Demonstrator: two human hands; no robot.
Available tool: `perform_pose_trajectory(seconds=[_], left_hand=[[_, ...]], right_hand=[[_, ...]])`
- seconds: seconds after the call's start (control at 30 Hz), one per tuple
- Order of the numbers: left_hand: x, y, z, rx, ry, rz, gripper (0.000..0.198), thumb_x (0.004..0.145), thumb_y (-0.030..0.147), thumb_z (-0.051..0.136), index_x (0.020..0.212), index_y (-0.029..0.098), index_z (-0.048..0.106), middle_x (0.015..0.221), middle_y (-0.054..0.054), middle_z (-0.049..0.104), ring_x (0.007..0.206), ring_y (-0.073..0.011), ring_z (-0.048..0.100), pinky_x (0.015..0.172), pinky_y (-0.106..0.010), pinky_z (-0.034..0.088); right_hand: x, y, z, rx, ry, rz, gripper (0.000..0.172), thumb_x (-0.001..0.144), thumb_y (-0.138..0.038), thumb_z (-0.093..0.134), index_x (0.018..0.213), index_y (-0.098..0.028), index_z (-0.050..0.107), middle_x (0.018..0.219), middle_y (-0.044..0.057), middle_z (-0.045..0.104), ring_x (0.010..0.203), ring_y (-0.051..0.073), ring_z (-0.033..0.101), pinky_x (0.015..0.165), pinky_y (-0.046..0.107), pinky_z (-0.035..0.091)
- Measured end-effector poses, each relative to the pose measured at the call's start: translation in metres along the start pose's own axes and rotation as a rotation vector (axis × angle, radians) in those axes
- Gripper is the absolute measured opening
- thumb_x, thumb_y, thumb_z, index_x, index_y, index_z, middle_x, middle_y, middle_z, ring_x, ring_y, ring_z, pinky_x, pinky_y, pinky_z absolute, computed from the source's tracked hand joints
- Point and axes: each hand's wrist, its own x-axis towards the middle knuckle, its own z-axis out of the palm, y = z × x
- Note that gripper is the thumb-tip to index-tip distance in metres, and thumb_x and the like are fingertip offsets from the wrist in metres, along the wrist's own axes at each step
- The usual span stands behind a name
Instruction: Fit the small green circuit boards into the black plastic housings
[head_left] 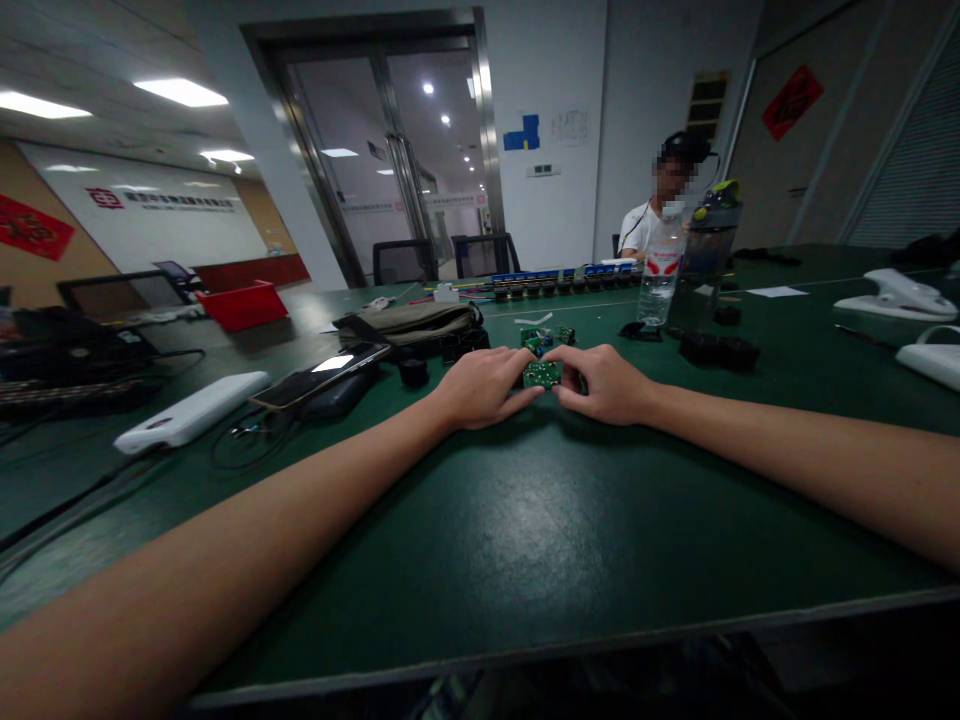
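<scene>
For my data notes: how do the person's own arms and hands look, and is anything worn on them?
Both are bare. The left hand and right hand wear no gloves, and I see no ring. The left forearm and right forearm show no sleeve, watch, bracelet or cable as far as the picture reaches. No markings are visible.

Green circuit board (541, 374); dark green table (525, 520); red bin (241, 304); white power bank (192, 410)

The left hand (480, 388) and the right hand (604, 384) both pinch a small green circuit board (541, 375) on the green table (525, 530), near more boards (546, 338).
</scene>
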Motion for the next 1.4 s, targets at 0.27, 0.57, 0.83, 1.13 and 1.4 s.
perform_pose_trajectory(seconds=[0.27,0.57,0.83,1.13,1.4], left_hand=[[-0.0003,-0.0002,-0.0002,-0.01,0.009,0.008,0.044,0.099,0.051,0.036,0.107,0.013,0.057,0.085,-0.009,0.067,0.079,-0.0234,0.065,0.069,-0.033,0.048],[-0.0002,-0.0009,0.0007,-0.022,0.018,0.01,0.043,0.098,0.052,0.036,0.107,0.014,0.056,0.086,-0.009,0.068,0.079,-0.0231,0.065,0.069,-0.032,0.048],[-0.0002,-0.0002,0.0,-0.023,0.008,0.007,0.043,0.098,0.051,0.038,0.107,0.014,0.057,0.085,-0.009,0.067,0.079,-0.0233,0.065,0.069,-0.033,0.048],[-0.0002,0.0003,-0.0006,-0.018,0.006,0.001,0.042,0.098,0.051,0.038,0.107,0.014,0.057,0.085,-0.009,0.067,0.08,-0.0233,0.065,0.07,-0.033,0.048],[-0.0004,0.0005,-0.0009,-0.031,0.006,0.002,0.043,0.098,0.051,0.037,0.109,0.014,0.057,0.086,-0.01,0.068,0.081,-0.0235,0.065,0.071,-0.033,0.049]], right_hand=[[-0.0001,0.0006,0.0005,0.003,-0.002,-0.001,0.03,0.079,-0.021,0.059,0.108,-0.014,0.064,0.066,-0.002,0.064,0.057,0.013,0.058,0.061,0.024,0.041],[0.0001,0.0001,-0.0003,0.006,-0.008,-0.002,0.03,0.08,-0.021,0.058,0.108,-0.013,0.064,0.065,-0.001,0.064,0.057,0.013,0.059,0.061,0.024,0.041],[-0.0004,0.0004,0.0003,0.013,-0.002,-0.002,0.03,0.079,-0.021,0.059,0.108,-0.013,0.064,0.066,-0.002,0.064,0.057,0.013,0.059,0.061,0.024,0.041],[-0.0002,0.0001,-0.0001,0.003,-0.007,0.002,0.029,0.08,-0.021,0.06,0.107,-0.015,0.063,0.066,-0.002,0.064,0.058,0.013,0.058,0.062,0.023,0.04],[-0.0002,0.0003,-0.0001,0.004,-0.007,0.004,0.029,0.079,-0.021,0.06,0.107,-0.014,0.063,0.066,-0.002,0.064,0.057,0.013,0.058,0.062,0.024,0.04]])
